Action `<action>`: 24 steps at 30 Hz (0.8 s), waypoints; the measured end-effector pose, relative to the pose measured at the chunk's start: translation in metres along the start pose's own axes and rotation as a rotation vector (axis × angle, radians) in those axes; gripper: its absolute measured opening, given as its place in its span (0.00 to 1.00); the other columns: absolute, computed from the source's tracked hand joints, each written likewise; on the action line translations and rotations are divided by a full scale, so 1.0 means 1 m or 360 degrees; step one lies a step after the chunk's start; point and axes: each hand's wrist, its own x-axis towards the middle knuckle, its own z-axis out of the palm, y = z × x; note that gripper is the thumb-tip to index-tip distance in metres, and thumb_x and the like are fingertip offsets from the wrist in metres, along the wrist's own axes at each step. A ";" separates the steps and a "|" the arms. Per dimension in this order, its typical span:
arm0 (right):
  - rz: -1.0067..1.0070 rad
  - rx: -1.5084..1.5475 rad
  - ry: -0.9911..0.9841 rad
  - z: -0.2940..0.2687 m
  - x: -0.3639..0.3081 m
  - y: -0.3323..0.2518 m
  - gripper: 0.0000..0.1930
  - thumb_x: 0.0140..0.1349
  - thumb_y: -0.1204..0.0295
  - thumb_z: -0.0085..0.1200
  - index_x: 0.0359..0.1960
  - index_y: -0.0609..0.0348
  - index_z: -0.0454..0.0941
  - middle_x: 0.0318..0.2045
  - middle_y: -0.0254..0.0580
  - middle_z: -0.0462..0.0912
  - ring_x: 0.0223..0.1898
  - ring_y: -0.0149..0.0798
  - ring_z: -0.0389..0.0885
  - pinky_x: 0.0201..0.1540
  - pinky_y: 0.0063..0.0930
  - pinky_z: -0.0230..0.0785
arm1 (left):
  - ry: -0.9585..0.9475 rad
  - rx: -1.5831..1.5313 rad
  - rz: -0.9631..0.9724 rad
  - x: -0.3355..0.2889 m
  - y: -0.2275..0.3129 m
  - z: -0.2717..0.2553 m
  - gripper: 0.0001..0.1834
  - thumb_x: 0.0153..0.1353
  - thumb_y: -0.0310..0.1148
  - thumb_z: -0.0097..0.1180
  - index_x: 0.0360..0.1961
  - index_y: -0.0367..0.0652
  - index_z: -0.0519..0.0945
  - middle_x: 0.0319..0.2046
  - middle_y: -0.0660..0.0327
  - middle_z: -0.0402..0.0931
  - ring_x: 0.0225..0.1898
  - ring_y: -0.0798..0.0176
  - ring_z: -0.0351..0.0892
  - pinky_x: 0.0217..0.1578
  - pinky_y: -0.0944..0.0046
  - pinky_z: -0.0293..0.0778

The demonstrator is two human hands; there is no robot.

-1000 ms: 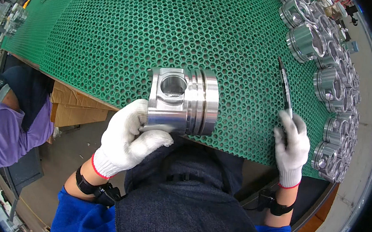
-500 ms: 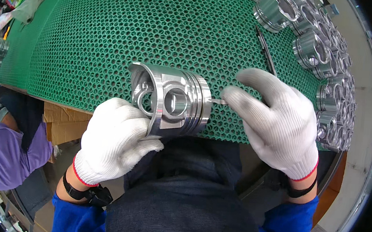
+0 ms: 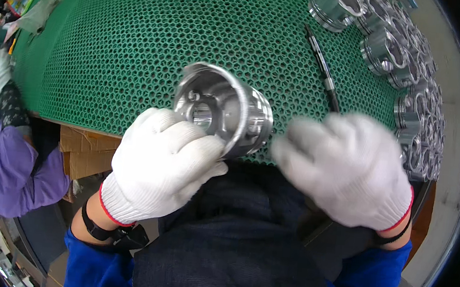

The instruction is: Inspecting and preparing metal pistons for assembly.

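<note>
My left hand point(image 3: 164, 165), in a white knit glove, grips a shiny metal piston point(image 3: 223, 108) and holds it above the near edge of the green honeycomb mat point(image 3: 140, 41). The piston is tilted, so its hollow underside faces me. My right hand point(image 3: 349, 169), also gloved, is blurred just right of the piston with its fingertips close to the ringed end. I cannot make out whether it holds anything.
A black pen-like tool point(image 3: 322, 61) lies on the mat at the right. Many more metal pistons point(image 3: 408, 77) crowd the mat's right edge. A person in purple point(image 3: 1, 160) stands at the left. Cardboard boxes point(image 3: 82, 151) sit under the table edge.
My right hand left the black tool and came to the piston's ringed end, then drew back slightly. My left hand turned the piston from side-on to hollow end toward me.
</note>
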 end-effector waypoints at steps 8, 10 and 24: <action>0.0758 0.1680 0.0390 0.062 -0.043 -0.013 0.17 0.55 0.72 0.53 0.46 0.59 0.82 0.36 0.44 0.84 0.34 0.42 0.82 0.39 0.28 0.75 | 0.0011 0.0279 0.0345 -0.004 -0.016 -0.001 0.17 0.43 0.33 0.67 0.36 0.46 0.79 0.32 0.65 0.75 0.32 0.59 0.74 0.32 0.59 0.69; 0.1057 0.2049 0.0173 0.072 -0.056 -0.023 0.17 0.58 0.72 0.51 0.49 0.62 0.79 0.36 0.48 0.83 0.26 0.37 0.79 0.30 0.24 0.73 | 0.0217 0.0060 0.0379 -0.008 -0.027 0.000 0.16 0.44 0.33 0.67 0.36 0.45 0.79 0.33 0.64 0.76 0.33 0.58 0.75 0.32 0.59 0.70; 0.1690 0.3162 0.1031 0.097 -0.044 -0.022 0.20 0.68 0.62 0.46 0.49 0.69 0.71 0.34 0.56 0.81 0.11 0.28 0.69 0.11 0.19 0.59 | 0.0044 0.0196 0.0371 0.017 -0.017 0.018 0.18 0.47 0.45 0.66 0.30 0.44 0.77 0.29 0.64 0.75 0.39 0.55 0.75 0.46 0.48 0.75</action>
